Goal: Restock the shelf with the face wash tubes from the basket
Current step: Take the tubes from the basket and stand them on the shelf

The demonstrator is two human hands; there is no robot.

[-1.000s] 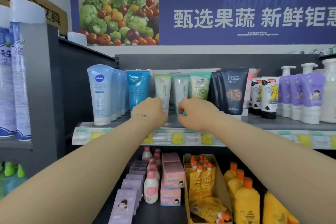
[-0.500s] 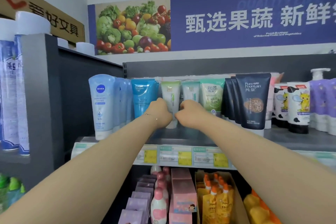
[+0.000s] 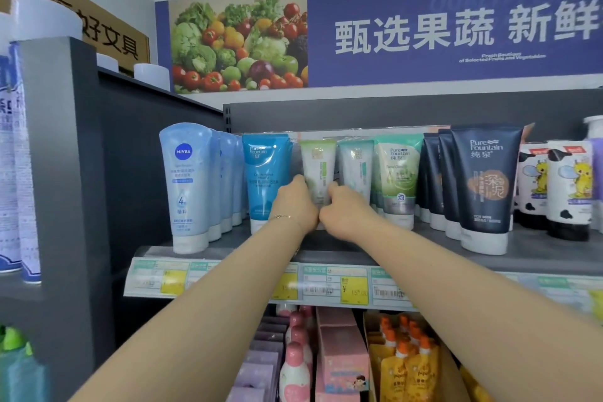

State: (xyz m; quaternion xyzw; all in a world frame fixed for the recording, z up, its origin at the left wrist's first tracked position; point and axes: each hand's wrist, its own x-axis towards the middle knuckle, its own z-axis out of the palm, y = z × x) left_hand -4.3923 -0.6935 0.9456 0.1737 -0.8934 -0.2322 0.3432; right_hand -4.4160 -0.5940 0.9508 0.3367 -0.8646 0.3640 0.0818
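A pale green face wash tube (image 3: 318, 166) stands upright, cap down, on the grey shelf (image 3: 538, 251), between a blue Pure Fountain tube (image 3: 266, 178) and a teal-topped tube (image 3: 355, 170). My left hand (image 3: 295, 204) and my right hand (image 3: 346, 210) meet at its lower half, fingers curled around it from both sides. Its cap is hidden behind my hands. No basket is in view.
Light blue Nivea tubes (image 3: 187, 186) line the shelf's left end; a green tube (image 3: 398, 179), dark navy tubes (image 3: 483, 186) and cow-patterned tubes (image 3: 567, 186) stand to the right. A dark side panel (image 3: 107, 173) bounds the left. Pink bottles and orange pouches fill the shelf below.
The view has come closer and tilted up. My hands, spread on two tubes a second ago, have drawn together around the pale green tube.
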